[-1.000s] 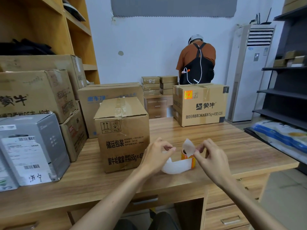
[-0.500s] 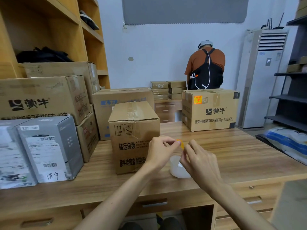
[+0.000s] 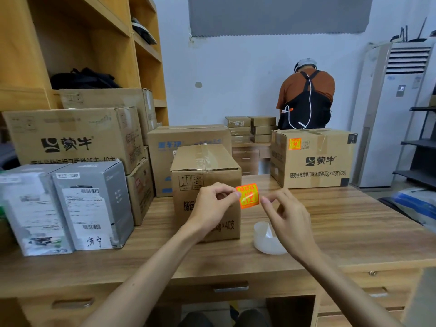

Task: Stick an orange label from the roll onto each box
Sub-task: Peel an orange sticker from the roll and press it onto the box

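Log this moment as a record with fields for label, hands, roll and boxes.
label: orange label, peeled free, held in front of the near box
left hand: pinches its left edge
right hand: fingertips at its right edge, contact unclear
roll: on the desk, partly behind the right hand
near box: no orange label on visible faces
far right box: already labelled on its front

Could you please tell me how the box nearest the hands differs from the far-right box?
The far-right box already carries an orange label; the near box shows none. The far-right box's front is broad, the near box's narrower. Both are taped brown cartons.
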Demonstrator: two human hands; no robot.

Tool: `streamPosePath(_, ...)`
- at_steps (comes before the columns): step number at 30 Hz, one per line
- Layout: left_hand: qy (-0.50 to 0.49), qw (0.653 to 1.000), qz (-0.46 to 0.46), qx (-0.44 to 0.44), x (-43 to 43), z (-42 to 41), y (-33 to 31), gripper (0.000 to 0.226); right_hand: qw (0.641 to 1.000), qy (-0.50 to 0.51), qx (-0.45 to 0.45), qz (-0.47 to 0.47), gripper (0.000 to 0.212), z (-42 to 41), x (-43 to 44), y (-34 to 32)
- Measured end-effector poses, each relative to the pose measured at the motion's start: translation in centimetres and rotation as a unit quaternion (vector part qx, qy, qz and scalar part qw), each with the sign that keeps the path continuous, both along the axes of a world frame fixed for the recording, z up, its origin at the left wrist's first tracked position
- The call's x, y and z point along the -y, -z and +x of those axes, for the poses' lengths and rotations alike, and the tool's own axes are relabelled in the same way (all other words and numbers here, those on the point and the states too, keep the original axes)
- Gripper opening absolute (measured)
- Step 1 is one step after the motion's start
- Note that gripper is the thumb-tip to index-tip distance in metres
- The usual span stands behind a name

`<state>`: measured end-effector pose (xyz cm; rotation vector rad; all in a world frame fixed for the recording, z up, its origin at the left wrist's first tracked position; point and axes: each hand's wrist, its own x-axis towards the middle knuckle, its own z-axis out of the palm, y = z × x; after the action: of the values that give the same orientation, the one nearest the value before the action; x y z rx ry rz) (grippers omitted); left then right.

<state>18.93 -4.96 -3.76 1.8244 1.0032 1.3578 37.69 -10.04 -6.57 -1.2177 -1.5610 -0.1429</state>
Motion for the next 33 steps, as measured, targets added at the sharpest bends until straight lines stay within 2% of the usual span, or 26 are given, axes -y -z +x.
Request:
streamPosePath(2, 0.006, 1.000, 0.008, -0.009, 0.0, -1.2, -0.1, 0.018, 0.990, -0.078, -0.109, -0.048, 0.014, -0.7, -0.8, -0.5)
streamPosePath(4, 0.004, 1.000, 0.022, -0.009, 0.1, -2.4, -0.2, 0.019, 0.974, -0.128, -0.171, -0.075, 0.010, -1.6, -1.5, -0.9)
streamPosePath(10, -0.014, 0.999, 0.033, -0.017, 0.9, -6.1, -0.9, 0.002, 0.937, -0.217, -0.243, -0.126, 0.002, -4.6, -2.5, -1.4)
streamPosePath(18, -0.071, 0.993, 0.063, -0.070, 1.4, -10.3, -1.1, 0.007, 0.945, -0.261, -0.172, -0.099, 0.011, -8.0, -3.4, -1.3)
streamPosePath(23, -0.131, 0.981, 0.114, -0.091, 1.3, -11.7, -1.2, 0.004, 0.986, -0.166, 0.006, 0.011, 0.011, -9.7, -4.5, -1.7)
streamPosePath(27, -0.186, 0.964, 0.149, -0.119, 0.3, -12.2, -1.3, 0.007, 0.990, -0.128, 0.041, 0.036, 0.009, -11.1, -5.5, -2.4)
streamPosePath(33, -0.182, 0.965, 0.135, -0.134, -1.5, -12.5, -1.8, 0.010, 0.989, -0.112, 0.084, 0.040, 0.009, -11.9, -8.1, -2.5)
